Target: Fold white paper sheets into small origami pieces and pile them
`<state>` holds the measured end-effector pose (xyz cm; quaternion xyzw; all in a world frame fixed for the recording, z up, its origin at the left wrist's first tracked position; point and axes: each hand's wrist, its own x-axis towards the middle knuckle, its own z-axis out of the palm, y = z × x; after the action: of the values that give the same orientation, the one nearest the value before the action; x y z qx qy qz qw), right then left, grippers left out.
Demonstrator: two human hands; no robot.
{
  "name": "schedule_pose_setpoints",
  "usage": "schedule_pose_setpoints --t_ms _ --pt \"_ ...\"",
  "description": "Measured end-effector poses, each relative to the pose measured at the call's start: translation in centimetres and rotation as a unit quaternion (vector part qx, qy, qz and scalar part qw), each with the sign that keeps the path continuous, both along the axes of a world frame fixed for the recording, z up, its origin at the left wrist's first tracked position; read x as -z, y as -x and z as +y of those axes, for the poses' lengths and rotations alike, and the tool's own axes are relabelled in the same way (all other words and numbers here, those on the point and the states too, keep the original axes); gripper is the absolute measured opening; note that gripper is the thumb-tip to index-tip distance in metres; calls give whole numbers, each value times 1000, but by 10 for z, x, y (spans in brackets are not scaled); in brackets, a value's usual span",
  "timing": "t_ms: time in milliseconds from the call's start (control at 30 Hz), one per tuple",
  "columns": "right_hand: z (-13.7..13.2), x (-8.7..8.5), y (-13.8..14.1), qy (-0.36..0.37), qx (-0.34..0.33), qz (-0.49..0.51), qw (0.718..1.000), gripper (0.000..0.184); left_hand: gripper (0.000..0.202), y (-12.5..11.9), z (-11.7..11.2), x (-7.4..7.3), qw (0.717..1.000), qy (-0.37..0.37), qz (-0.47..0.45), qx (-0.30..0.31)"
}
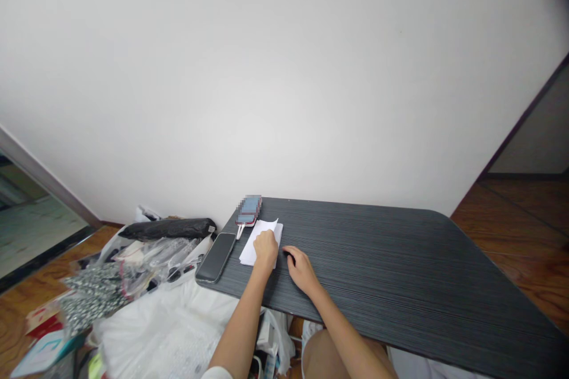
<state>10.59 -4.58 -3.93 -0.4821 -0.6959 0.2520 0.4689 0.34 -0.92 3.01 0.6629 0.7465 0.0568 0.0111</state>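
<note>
A small stack of white paper (249, 249) lies near the left end of the dark table. My left hand (265, 247) is on top of it, fingers curled closed at the raised top sheet; the fingertips are hidden from this angle. The upper corner of that sheet bends up beyond the knuckles. Just right of the stack, my right hand (302, 269) rests at the tabletop with its fingers loosely curved. A gap shows between its thumb and fingers, and I see nothing in it.
Left of the paper lies a black smartphone (216, 257). Behind it are a blurred-out device (249, 209) and a short white cable (240, 231). The dark table (377, 266) stands against a white wall (284, 83). Plastic bags (164, 325) and a black bundle (169, 228) crowd the left side.
</note>
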Motion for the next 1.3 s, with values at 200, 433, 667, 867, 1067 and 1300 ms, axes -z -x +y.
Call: schedule_pose_setpoints --t_ms 200,433,667,867,1067,1300 --pt "-1 -3 0 -4 -1 49 999 33 31 -9 1 -15 997 -59 -27 44" --pt "22 7 -23 114 11 312 943 32 26 -36 12 -32 924 -56 -316 207" --pt "43 -11 -108 216 15 476 852 42 34 -72 52 1 761 30 -625 170" --pt "62 -16 -157 202 -7 425 882 38 29 -102 82 27 771 36 -603 202" --pt "74 -12 -177 168 39 284 943 37 32 -103 85 33 784 -3 -558 273" --pt "68 -14 -184 169 -7 286 943 36 31 -96 72 29 775 -5 -572 267"
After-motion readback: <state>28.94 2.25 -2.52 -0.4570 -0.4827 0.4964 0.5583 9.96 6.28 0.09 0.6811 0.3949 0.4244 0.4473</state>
